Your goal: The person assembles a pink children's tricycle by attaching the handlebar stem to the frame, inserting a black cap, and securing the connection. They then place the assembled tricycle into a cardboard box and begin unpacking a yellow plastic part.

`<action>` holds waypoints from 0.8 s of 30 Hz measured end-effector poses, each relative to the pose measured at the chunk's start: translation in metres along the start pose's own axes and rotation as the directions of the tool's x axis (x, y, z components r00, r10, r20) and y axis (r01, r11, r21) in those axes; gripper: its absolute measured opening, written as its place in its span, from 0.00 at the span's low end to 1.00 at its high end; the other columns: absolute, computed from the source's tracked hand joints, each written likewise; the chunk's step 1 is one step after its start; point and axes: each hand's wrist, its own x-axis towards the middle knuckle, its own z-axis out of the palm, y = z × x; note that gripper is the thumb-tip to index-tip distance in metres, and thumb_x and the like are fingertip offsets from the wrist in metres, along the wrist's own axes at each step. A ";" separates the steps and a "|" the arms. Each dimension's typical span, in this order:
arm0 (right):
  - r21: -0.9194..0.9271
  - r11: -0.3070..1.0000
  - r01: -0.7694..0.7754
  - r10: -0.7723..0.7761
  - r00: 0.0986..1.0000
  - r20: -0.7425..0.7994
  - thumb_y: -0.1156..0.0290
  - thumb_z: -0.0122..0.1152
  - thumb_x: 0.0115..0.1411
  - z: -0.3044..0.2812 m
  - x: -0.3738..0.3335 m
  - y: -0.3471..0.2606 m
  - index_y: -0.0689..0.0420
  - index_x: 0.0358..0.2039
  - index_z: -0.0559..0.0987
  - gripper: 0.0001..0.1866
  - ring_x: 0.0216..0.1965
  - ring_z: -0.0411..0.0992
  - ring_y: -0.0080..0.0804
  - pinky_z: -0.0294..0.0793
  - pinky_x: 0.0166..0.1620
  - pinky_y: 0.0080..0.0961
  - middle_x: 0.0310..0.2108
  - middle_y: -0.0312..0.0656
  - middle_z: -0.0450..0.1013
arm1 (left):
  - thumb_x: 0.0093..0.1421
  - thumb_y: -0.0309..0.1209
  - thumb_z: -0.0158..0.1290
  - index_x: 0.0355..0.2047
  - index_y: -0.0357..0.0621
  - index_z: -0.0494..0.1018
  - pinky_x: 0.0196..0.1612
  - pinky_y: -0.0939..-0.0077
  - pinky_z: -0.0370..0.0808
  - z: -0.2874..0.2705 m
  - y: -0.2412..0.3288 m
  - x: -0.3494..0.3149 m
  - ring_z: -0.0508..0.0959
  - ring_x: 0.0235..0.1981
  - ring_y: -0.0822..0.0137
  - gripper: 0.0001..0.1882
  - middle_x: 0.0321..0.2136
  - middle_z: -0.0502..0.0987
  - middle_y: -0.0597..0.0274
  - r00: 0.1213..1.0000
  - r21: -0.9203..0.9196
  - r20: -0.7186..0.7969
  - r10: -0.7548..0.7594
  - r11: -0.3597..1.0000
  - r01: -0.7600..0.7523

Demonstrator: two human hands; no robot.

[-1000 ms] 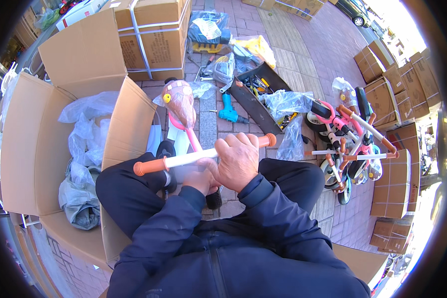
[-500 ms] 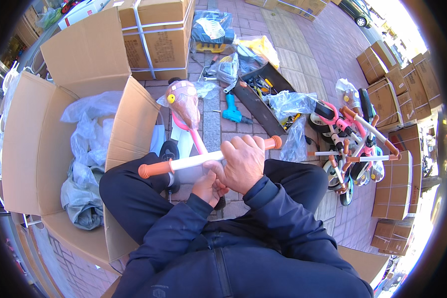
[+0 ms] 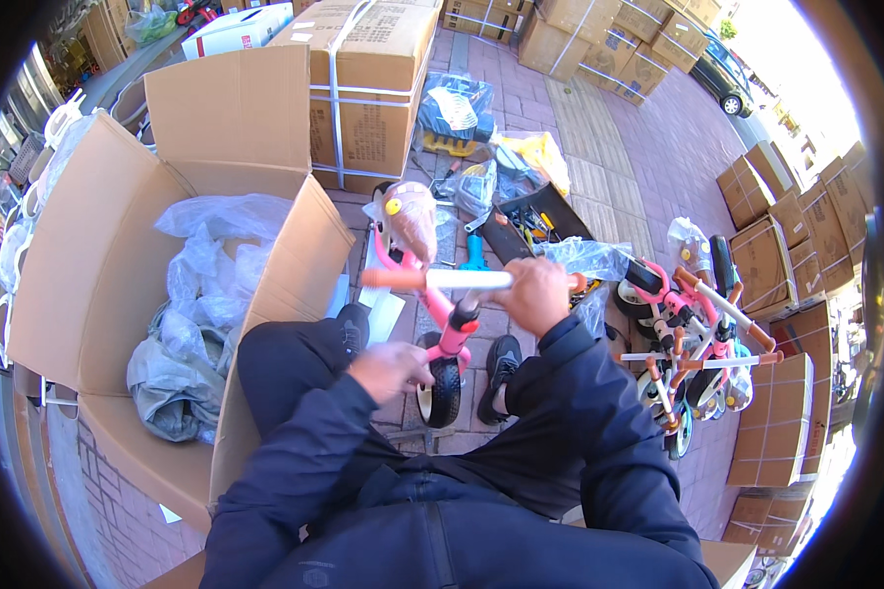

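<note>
well, right hand (image 3: 536, 296) around tubular handlebar (image 3: 473, 280), treaded tyre (image 3: 446, 395), perhaps rubber

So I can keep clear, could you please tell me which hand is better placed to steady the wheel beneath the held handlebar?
Probably the left hand: it is close by the top of the black-tired wheel, while the right hand is wrapped around the handlebar near its right end.

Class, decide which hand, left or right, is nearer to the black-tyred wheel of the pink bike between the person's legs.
Left. The left hand is close by the wheel, at its upper left; the right hand is farther away, on the white tubular handlebar.
</note>
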 end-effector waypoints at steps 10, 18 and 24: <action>-0.054 0.973 -0.224 0.225 0.974 0.017 0.40 0.70 0.51 -0.053 0.074 0.090 0.55 0.27 0.83 0.27 0.28 0.79 0.50 0.75 0.35 0.45 0.22 0.50 0.78 | 0.72 0.44 0.52 0.55 0.34 0.72 0.50 0.71 0.79 -0.173 0.031 0.005 0.82 0.45 0.64 0.24 0.44 0.82 0.53 0.960 0.095 -0.132 0.249 0.967 -0.238; -0.165 0.945 -0.283 0.295 0.954 0.050 0.55 0.79 0.41 -0.024 0.045 0.122 0.59 0.29 0.84 0.22 0.36 0.76 0.48 0.72 0.42 0.43 0.28 0.49 0.78 | 0.63 0.45 0.60 0.63 0.25 0.63 0.64 0.59 0.68 -0.209 -0.152 0.204 0.71 0.62 0.42 0.39 0.59 0.72 0.35 0.931 0.567 -0.287 -0.227 0.743 0.356; -0.118 0.927 -0.355 0.353 0.935 -0.035 0.65 0.79 0.37 -0.014 0.036 0.113 0.61 0.23 0.75 0.21 0.28 0.69 0.45 0.66 0.35 0.38 0.22 0.45 0.70 | 0.58 0.36 0.64 0.67 0.26 0.54 0.71 0.56 0.57 -0.233 -0.211 0.253 0.58 0.69 0.38 0.45 0.66 0.59 0.29 0.691 0.564 -0.722 0.037 0.609 0.558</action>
